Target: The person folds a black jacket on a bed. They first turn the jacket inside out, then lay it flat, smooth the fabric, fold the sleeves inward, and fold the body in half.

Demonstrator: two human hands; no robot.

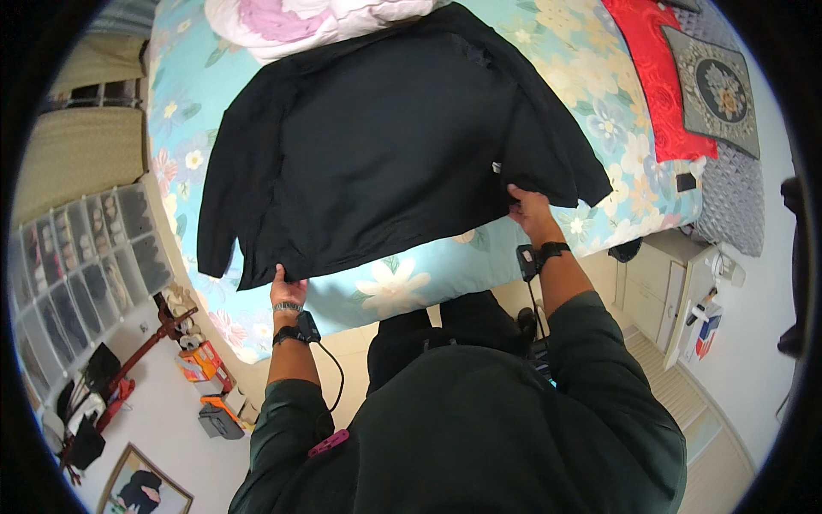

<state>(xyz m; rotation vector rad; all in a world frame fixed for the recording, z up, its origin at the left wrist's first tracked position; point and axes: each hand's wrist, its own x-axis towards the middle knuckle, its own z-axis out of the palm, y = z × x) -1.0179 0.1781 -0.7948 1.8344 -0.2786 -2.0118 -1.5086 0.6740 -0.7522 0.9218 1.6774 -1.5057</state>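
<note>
A black long-sleeved top (385, 146) lies spread out on the floral bedsheet (390, 287), its hem toward me and its sleeves reaching down both sides. My left hand (288, 289) pinches the hem near its left corner, thumb on top of the cloth. At the right end of the hem, my right hand (533, 212) grips the edge beside the right sleeve, with some fingers hidden by fabric. A small white tag (497, 168) shows just above my right hand.
White and pink bedding (317, 21) lies beyond the top. A red pillow (664, 86) and a grey patterned cushion (715, 86) sit at the far right. A pale bedside cabinet (658, 283) stands right of the bed; a clear shoe rack (86, 265) stands left.
</note>
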